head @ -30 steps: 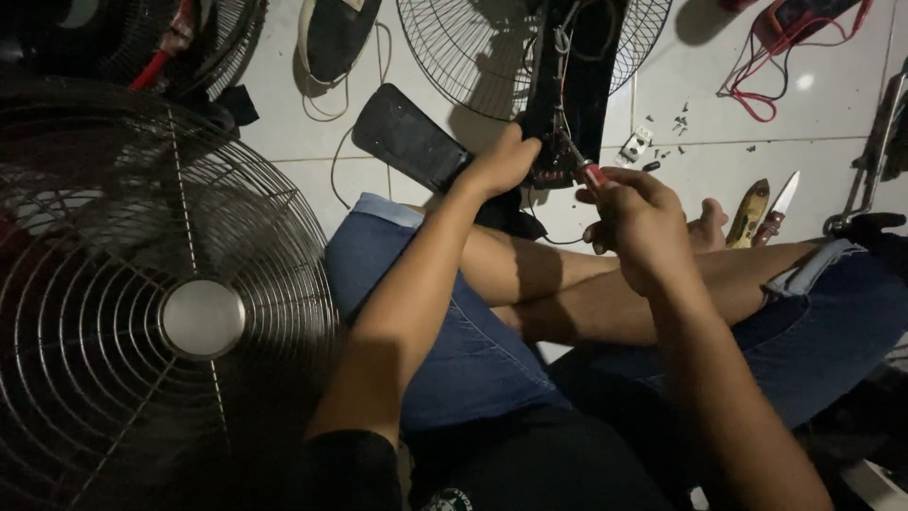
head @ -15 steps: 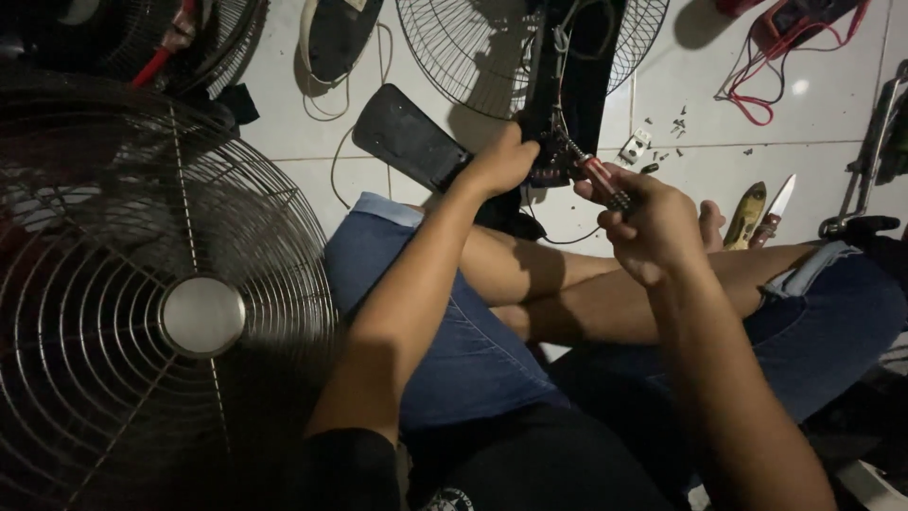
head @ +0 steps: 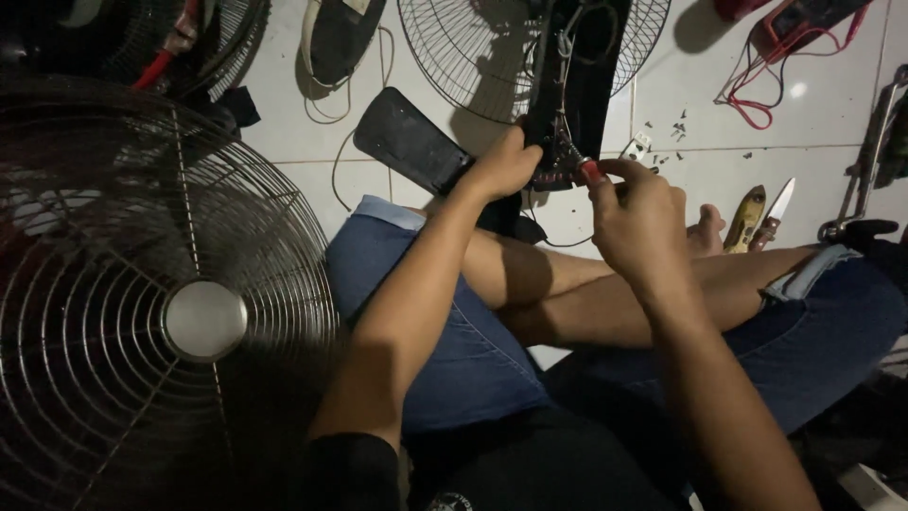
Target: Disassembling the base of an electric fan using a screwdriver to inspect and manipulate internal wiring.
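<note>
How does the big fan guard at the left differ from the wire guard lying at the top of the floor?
The large dark wire fan guard with a round silver hub fills the left foreground; the bare wire guard on the white tiles looks smaller, lies farther off, and a black panel covers its middle. Both are round with radiating wires.

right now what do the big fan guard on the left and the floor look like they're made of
Fan guard: thin metal wire, seemingly chrome or plated steel, judging by bright glints along the spokes and rings; its round centre cap looks brushed silver.
Floor: glazed white tile, going by the grout lines and a light reflection.
</note>
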